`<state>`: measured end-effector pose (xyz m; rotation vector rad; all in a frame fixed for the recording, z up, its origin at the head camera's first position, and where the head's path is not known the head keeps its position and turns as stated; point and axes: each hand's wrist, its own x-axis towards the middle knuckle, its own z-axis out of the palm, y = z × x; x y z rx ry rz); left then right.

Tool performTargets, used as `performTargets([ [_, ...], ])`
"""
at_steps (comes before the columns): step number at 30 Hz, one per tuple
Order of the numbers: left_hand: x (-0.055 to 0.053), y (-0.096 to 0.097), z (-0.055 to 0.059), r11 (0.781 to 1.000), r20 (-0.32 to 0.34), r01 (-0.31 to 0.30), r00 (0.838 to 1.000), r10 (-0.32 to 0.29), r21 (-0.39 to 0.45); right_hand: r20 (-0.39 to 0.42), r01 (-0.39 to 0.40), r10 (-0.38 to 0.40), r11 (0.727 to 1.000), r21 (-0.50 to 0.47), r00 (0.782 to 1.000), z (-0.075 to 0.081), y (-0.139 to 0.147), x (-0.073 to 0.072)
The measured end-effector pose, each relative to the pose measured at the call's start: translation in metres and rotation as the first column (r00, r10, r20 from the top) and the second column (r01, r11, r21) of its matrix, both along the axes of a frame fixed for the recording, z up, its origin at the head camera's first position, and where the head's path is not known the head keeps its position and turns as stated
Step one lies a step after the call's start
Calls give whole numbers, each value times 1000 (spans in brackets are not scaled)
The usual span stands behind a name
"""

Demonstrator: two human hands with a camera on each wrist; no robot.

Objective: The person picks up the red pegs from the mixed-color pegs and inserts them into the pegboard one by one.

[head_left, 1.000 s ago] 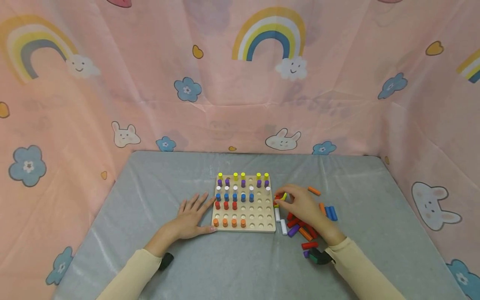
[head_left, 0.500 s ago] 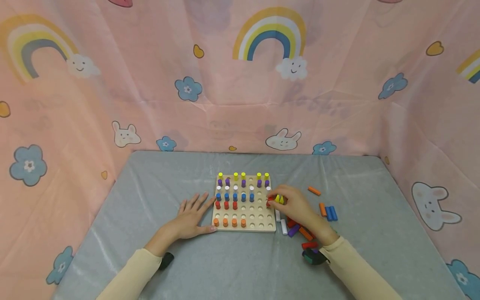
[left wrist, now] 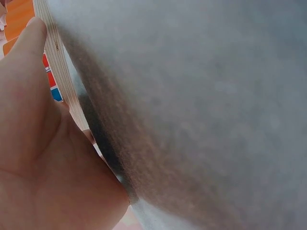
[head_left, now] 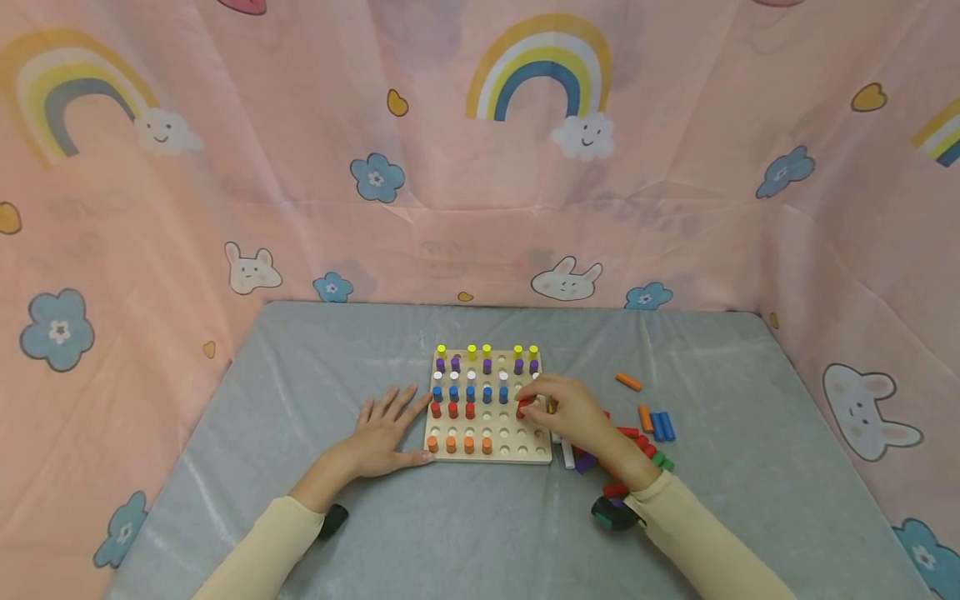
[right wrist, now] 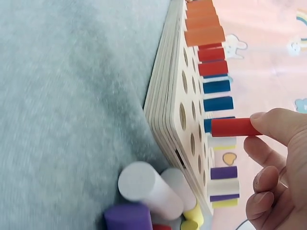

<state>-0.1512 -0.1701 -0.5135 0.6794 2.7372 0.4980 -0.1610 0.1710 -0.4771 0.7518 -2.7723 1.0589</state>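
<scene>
A wooden pegboard [head_left: 528, 457] lies on the table, with rows of yellow, purple, white, blue, red and orange pegs standing in some of its holes. My right hand [head_left: 576, 414] pinches a red peg [right wrist: 234, 127] between thumb and index finger, above the right part of the board; its other fingers are curled in the right wrist view. At the board's left edge rests my left hand [head_left: 382, 437], fingers spread and straight, the thumb touching the front left corner. In the left wrist view its thumb lies against the board's side [left wrist: 57, 62].
Loose pegs lie right of the board, partly hidden by the right forearm: white [right wrist: 151, 189], purple [right wrist: 128, 218], red [head_left: 615, 491] and green [head_left: 662, 460]. Farther right are blue pegs [head_left: 663, 427] and orange pegs [head_left: 628, 382]. A patterned pink cloth [head_left: 450, 233] hangs behind the grey table [head_left: 360, 342].
My right hand has moved left from beside the board to above it, carrying the red peg. Green and red pegs have come into sight behind the forearm. The left hand has stayed put.
</scene>
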Motion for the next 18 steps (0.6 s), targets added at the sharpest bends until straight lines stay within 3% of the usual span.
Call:
performTargets([
  [10,0,0,-4,1000,-21,-8,1000,8,-2,11,-24,24,999,-35,1000,1,-11,1],
  [18,0,0,-4,1000,-8,-16,1000,16,-12,-23,-32,32,999,15,999,0,-18,-1],
])
